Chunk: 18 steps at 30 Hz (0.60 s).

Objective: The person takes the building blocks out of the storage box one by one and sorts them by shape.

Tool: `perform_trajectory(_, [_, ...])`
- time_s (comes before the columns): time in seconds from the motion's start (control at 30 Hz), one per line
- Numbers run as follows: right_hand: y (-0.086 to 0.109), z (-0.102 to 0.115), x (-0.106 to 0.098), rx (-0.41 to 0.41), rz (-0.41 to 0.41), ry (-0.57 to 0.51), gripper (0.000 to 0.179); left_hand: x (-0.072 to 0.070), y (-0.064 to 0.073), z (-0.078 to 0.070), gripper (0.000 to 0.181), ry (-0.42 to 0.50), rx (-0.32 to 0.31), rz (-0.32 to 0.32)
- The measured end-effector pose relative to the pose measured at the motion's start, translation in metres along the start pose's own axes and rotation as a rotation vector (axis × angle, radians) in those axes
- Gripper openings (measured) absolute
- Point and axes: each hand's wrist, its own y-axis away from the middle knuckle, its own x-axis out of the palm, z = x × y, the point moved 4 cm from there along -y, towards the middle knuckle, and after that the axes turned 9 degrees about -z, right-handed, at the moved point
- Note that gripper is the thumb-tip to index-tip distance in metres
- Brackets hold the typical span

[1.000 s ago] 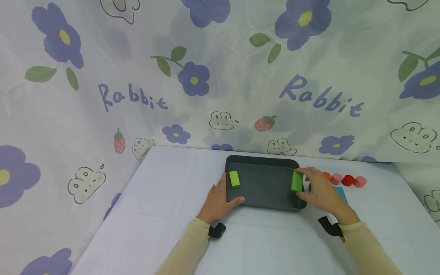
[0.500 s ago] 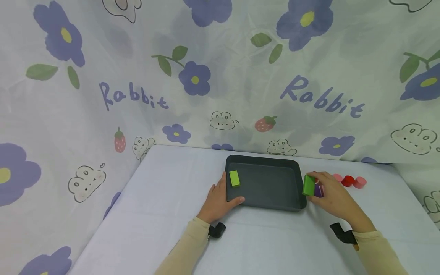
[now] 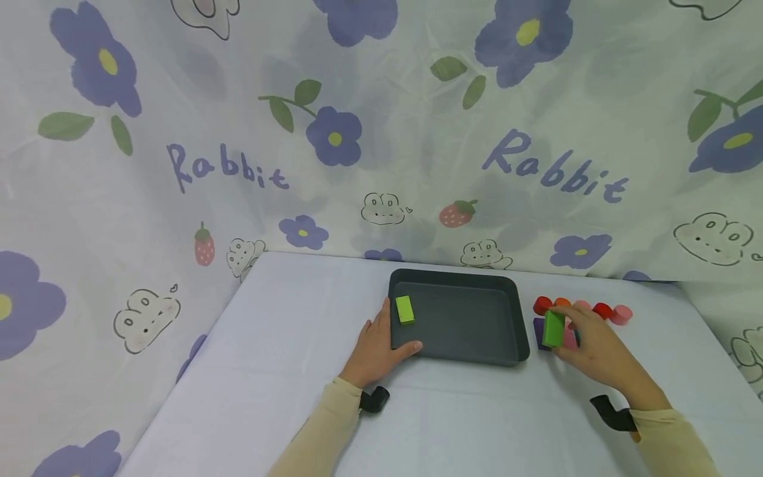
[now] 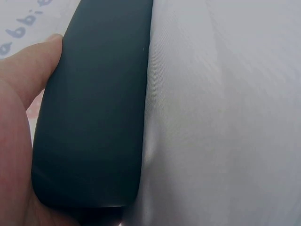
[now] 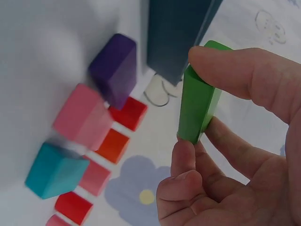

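My right hand (image 3: pixel 596 344) pinches a green rectangular block (image 5: pixel 200 103) between thumb and fingertips, right of the dark grey tray (image 3: pixel 465 324). Below and around it are a purple block (image 5: pixel 114 70), a pink block (image 5: pixel 84 115) and a teal block (image 5: pixel 55 170). In the head view the hand partly hides these. My left hand (image 3: pixel 374 351) rests against the tray's front left corner, fingers along the left side and thumb at the front edge. A lime-green block (image 3: pixel 405 310) lies inside the tray at its left.
Behind the right hand runs a row of small cylinders, among them a red cylinder (image 3: pixel 542 305), an orange cylinder (image 3: pixel 562 303) and a pink cylinder (image 3: pixel 622 315). A white cloth covers the table (image 3: pixel 286 371). A patterned curtain (image 3: pixel 393 146) hangs behind.
The right hand has carried the green block from above the tray's right end out to the right, over the blocks beside it. The left hand and tray have stayed put.
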Motion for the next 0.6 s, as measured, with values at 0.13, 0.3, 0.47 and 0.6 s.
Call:
perform_trajectory(0.13, [0.002,-0.01,-0.001,0.022,0.013,0.024,0.067,0.0,0.0,0.0,0.112,-0.008,-0.008,0.008])
perform_trajectory(0.3, [0.004,-0.024,-0.004,0.061,0.023,0.05,0.071,0.001,0.0,0.001,0.112,-0.014,-0.011,0.014])
perform_trajectory(0.47, [0.008,-0.035,-0.007,0.063,0.017,0.072,0.072,0.0,0.0,0.001,0.112,-0.006,-0.01,0.011])
perform_trajectory(0.6, [0.01,-0.043,-0.01,0.058,0.022,0.087,0.072,0.0,0.0,0.0,0.112,0.004,-0.004,0.001])
